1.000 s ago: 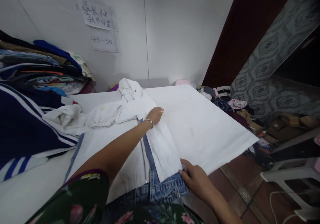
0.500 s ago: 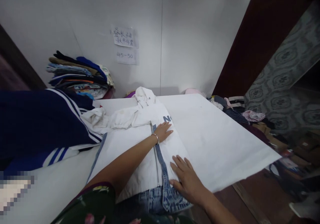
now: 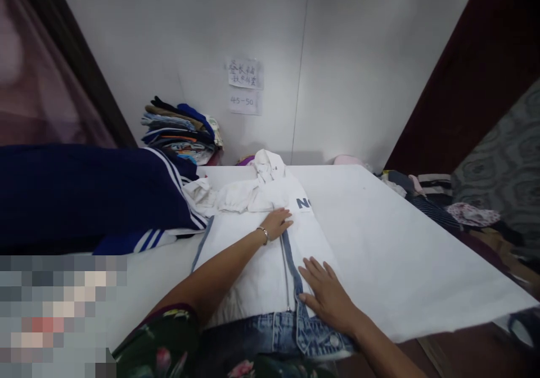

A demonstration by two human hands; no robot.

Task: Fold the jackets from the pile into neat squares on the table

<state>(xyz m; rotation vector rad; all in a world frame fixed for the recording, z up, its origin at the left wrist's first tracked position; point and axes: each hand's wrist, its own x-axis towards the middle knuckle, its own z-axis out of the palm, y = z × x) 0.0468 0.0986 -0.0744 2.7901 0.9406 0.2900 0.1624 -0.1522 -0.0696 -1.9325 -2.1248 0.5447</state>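
Denim-trimmed white jacket [image 3: 261, 279] lies apparently part-folded on the table [image 3: 400, 243].

Bench [image 3: 405, 243]: white, flat-topped, its right part running out to a pointed corner.
White-and-denim jacket [image 3: 253, 288]: spread flat, denim hem at the near edge, dark lettering partly showing.
White sleeve [image 3: 236, 197]: laid out leftward, rumpled.
Navy garment [image 3: 84, 198]: heaped at left, white-striped.
Folded stack [image 3: 181, 133]: far left; its support is hidden.
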